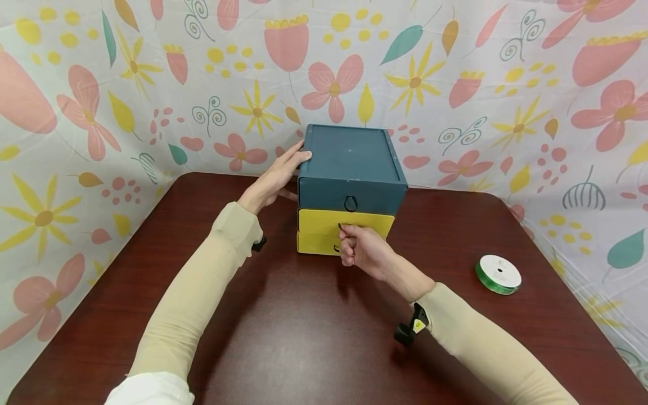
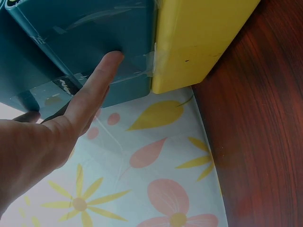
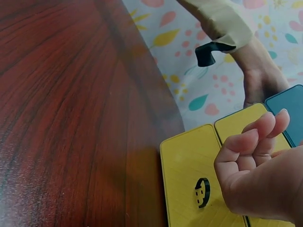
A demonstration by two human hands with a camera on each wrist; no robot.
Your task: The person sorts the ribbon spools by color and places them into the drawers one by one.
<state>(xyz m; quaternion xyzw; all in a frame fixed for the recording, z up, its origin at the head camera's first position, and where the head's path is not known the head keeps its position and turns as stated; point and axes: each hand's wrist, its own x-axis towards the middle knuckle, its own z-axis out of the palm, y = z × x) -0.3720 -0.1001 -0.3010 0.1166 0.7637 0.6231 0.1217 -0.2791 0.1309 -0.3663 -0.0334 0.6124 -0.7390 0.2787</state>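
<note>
Pinching the little dark ring on the middle yellow drawer (image 1: 346, 223), the right hand (image 1: 362, 251) has its fingers curled tight, while the left hand (image 1: 274, 179) lies flat with straight fingers against the side of the blue top drawer (image 1: 351, 163). From the head view, the small drawer box sits near the back of the brown table (image 1: 283, 315), close to the flowery cloth wall (image 1: 152, 84). If the pull is too hard, I think the whole box could slide forward or tip, because it looks light. There is lots of open table in front, and a green ribbon roll (image 1: 498, 274) lies well apart on the right. From the left wrist view, one finger (image 2: 97, 80) presses the blue side just beside the yellow part (image 2: 199, 42); if it slips, the box could turn. The table edge and cloth are near there. From the right wrist view, the curled fingers (image 3: 246, 146) hide the ring they hold, so the pinch could slip off. The bottom drawer's ring (image 3: 202, 192) is free.
</note>
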